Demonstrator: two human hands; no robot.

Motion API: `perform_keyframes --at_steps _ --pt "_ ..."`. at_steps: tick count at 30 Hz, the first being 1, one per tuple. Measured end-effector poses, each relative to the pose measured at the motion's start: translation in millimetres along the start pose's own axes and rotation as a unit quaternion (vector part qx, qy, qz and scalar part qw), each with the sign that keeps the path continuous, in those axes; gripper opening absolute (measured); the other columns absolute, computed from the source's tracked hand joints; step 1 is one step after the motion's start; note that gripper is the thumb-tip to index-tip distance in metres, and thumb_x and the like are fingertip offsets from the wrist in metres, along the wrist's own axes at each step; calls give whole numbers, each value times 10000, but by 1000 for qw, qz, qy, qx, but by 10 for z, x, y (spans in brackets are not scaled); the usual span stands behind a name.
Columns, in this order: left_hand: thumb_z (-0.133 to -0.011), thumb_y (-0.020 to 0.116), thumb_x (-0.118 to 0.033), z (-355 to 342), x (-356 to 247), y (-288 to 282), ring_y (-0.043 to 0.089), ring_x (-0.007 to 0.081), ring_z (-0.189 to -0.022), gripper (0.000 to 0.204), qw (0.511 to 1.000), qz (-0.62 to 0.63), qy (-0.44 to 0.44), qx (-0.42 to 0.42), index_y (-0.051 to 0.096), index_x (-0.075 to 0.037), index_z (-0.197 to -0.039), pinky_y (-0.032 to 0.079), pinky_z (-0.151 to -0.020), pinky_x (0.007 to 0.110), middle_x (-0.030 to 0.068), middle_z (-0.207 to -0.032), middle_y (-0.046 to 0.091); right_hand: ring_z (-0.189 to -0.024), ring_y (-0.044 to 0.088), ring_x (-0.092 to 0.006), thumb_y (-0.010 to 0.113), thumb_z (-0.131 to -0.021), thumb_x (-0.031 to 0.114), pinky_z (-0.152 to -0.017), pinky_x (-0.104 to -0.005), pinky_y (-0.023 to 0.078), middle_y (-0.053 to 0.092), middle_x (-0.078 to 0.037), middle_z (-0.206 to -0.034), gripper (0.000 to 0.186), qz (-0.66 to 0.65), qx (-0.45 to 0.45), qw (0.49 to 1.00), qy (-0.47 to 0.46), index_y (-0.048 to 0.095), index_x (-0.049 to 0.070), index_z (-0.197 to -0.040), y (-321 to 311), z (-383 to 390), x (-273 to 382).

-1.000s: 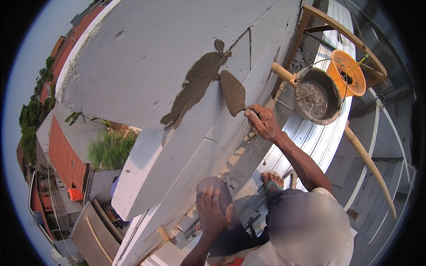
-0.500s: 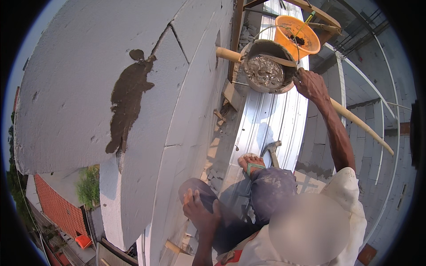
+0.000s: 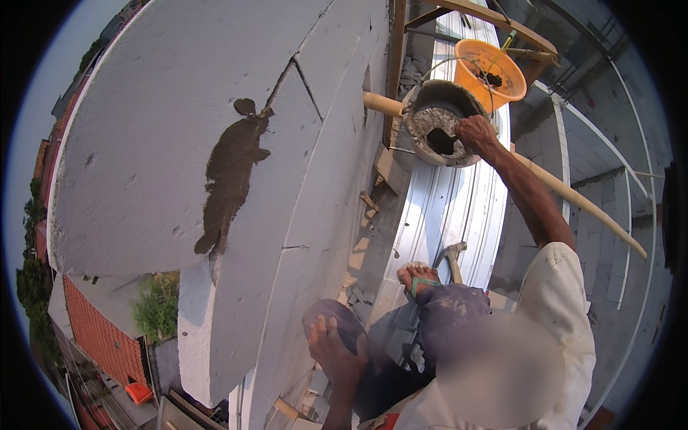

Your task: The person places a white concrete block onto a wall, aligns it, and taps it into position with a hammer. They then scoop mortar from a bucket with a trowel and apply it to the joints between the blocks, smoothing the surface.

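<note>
My right hand (image 3: 476,133) reaches out over a grey bucket of wet mortar (image 3: 423,113) and grips a trowel handle. The dark trowel blade (image 3: 440,141) is dipped into the mortar. My left hand (image 3: 337,351) rests flat on my bent left knee and holds nothing. To the left rises a wall of white blocks (image 3: 143,143) with a long dark smear of mortar (image 3: 229,179) down one joint.
An orange bucket (image 3: 494,68) stands just behind the mortar bucket. I squat on a corrugated metal sheet (image 3: 451,208), my sandalled foot (image 3: 419,276) beside a hammer (image 3: 451,258). A long wooden pole (image 3: 573,197) crosses under my right arm. Rooftops and trees lie far below at left.
My right hand carried the trowel away from the wall and over to the mortar bucket, then lowered the blade into it. My left hand stayed on the knee.
</note>
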State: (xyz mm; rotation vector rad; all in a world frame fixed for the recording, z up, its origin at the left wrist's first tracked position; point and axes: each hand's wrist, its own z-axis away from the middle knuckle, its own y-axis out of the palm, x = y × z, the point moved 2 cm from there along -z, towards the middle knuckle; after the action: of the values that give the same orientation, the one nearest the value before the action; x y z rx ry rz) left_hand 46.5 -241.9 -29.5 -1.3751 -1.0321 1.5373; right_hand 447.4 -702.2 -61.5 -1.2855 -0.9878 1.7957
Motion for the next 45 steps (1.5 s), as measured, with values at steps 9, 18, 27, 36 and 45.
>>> perform_keyframes --at_steps 9,18,27,36,45 --pt "-858 778 -346 5 -54 -5 370 512 -1464 789 1000 -8 9 -7 443 -24 -1495 325 -1152 659 250 -1591 413 -867 747 -392 740 -781 173 -790 -484 593 762 -216 -935 283 -283 36 957 44 753 -2 -1003 380 356 -460" --pt "-851 783 -301 -16 -87 42 376 516 -1459 770 1000 11 28 -10 453 -17 -1487 299 -1182 632 266 -1581 417 -816 664 -185 788 -853 194 -779 -380 547 755 -88 -909 350 -584 -84 792 155 766 -32 -1119 802 1042 -169" --pt "-817 827 -259 -52 -82 -118 381 510 -1455 781 999 49 23 2 489 9 -1467 292 -1188 633 269 -1562 439 -1021 722 -363 702 -953 375 -914 -480 543 747 -250 -1071 496 -573 -57 784 232 702 17 -1297 387 1085 324" --pt "-859 804 -304 24 -11 -111 333 458 -1503 741 998 55 20 -25 505 17 -1457 245 -1213 618 237 -1599 407 -739 649 -195 670 -972 260 -634 -370 516 669 -131 -866 305 -735 -44 632 240 676 -13 -1110 -434 1124 788" --pt "-888 776 -324 -34 48 42 276 440 -1535 734 997 70 10 -3 489 9 -1476 190 -1228 623 223 -1627 367 -688 565 -141 530 -1046 191 -553 -310 496 535 -41 -835 151 -888 -59 454 25 509 47 -1086 -2252 1051 1840"
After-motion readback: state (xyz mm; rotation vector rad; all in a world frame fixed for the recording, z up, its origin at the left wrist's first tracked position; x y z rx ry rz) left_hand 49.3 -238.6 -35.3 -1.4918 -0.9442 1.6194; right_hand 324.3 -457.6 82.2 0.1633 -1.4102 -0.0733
